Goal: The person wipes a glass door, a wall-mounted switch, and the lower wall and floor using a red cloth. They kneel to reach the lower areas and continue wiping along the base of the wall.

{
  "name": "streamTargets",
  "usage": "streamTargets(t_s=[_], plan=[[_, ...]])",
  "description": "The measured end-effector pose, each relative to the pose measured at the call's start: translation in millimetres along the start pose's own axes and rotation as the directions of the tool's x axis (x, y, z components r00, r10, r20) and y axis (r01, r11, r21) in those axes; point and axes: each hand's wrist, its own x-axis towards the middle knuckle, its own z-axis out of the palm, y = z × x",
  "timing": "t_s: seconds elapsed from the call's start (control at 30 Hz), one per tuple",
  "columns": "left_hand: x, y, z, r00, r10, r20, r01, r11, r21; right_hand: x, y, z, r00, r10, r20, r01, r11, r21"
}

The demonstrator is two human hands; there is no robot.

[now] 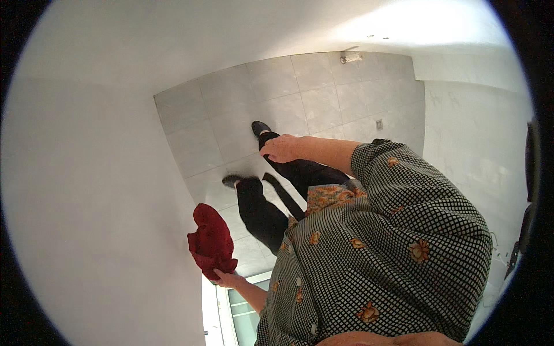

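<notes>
My left hand [229,279], at the lower left, grips the bottom end of a dark red cloth [212,240]. The bunched cloth hangs out in front of a white wall. My right hand [281,148] is over my right trouser leg, its fingers loosely bent and nothing visible in them. Below it are my black trousers [255,212] and dark shoes [260,128]. A black strap-like strip [283,197] hangs between the legs. My checked shirt [389,242] with orange flowers covers much of the lower right.
Grey tiles [272,82] cover the floor, with a small square drain [379,124]. White walls [86,194] stand close by. A small cylindrical fitting [351,58] is by the far wall. A framed glass door [244,311] is at the bottom. Thin wires [497,251] show at right.
</notes>
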Motion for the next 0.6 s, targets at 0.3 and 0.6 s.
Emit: streamTargets(t_s=[0.3, 0.6], plan=[[25, -5, 67, 0.946, 0.26, 0.194, -0.322, 0.823, 0.467, 58, 42, 19, 0.995, -0.077, -0.07, 0.068, 0.991, -0.119], [84, -18, 168, 0.913, 0.292, 0.285, -0.403, 0.764, 0.504, 90, 63, 48, 0.928, -0.37, -0.047, 0.365, 0.927, -0.084]])
